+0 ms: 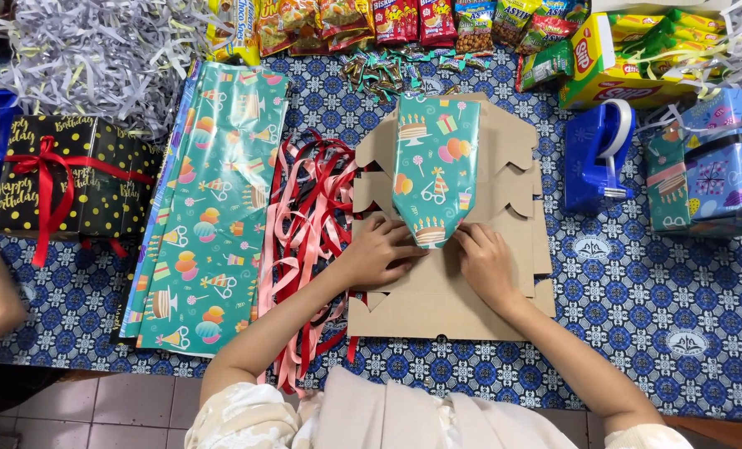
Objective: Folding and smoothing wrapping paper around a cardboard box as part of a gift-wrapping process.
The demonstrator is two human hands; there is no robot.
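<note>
**Teal wrap pinched at its pointed end**

Teal party-print parcel [435,162] lies on flat cardboard sheets [454,291] — its folded point towards the person. Left hand [379,254] and right hand [487,262] both press fingertips closed on that point. Red and pink ribbons [308,216] lie just left — a blue tape dispenser [597,154] stands right.

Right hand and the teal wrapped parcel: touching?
Touching. Head view: right hand's fingertips press on the teal wrapped parcel's folded near end.
</note>
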